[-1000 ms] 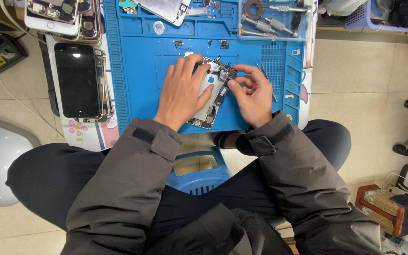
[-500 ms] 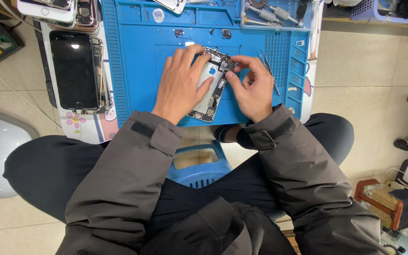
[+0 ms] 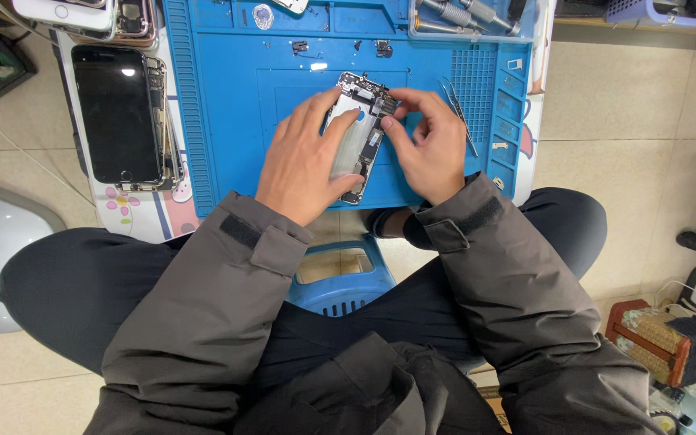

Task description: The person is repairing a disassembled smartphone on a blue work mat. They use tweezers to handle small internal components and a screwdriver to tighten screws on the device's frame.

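Head view: left hand flat on opened phone, right hand pinching top edge.

Blue mat, black phone screen, grey sleeves.

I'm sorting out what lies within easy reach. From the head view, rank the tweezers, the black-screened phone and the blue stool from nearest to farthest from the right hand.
1. Tweezers: on the blue mat, right beside the right hand.
2. Blue stool: below the mat, between the knees.
3. Black-screened phone: far off on the left, beyond the mat's left edge.
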